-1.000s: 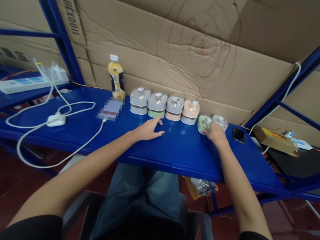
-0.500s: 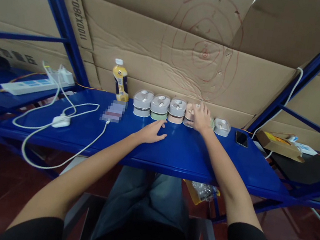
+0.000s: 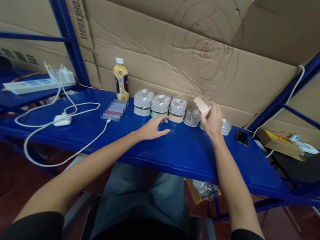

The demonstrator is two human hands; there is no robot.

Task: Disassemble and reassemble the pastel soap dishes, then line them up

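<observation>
Three two-tier stacks on the blue table: left stack [image 3: 143,101], middle stack [image 3: 161,101], right stack [image 3: 178,107], side by side against the cardboard wall [image 3: 125,36]. Tight line-up presumably keeps the front of the tabletop [image 3: 179,152] free for the forearms and all the boxes within reach. Single grey box [image 3: 192,118] next in line, just beside the right stack, one tier only. Greenish box [image 3: 201,125] after it, mostly hidden by the right hand [image 3: 213,122]; pale box [image 3: 225,127] past that, partly covered too.

Peach box [image 3: 202,104] is up in the air over the gap between grey and greenish ones, tipped, left end higher. Right fingers grasp it by its right end, probably because the neighbours crowd its sides; tilt likely comes from that end grip. Exact finger placement blurry, can't tell.

Right arm reaches far forward, elbow slightly bent, wrist above the row, hand turned inward. Left hand [image 3: 152,130] is low over the table in front of the middle and right stacks, fingers loosely curled, thumb apart, grasping nothing; contact with stack or tabletop unclear. Left forearm slants in from lower left, looks relaxed, maybe parked close for support.

Bottle [image 3: 121,83] and pixelated device [image 3: 113,110] sit left of the stacks, black phone [image 3: 242,137] right of the pale box, all seemingly set aside from the boxes.
</observation>
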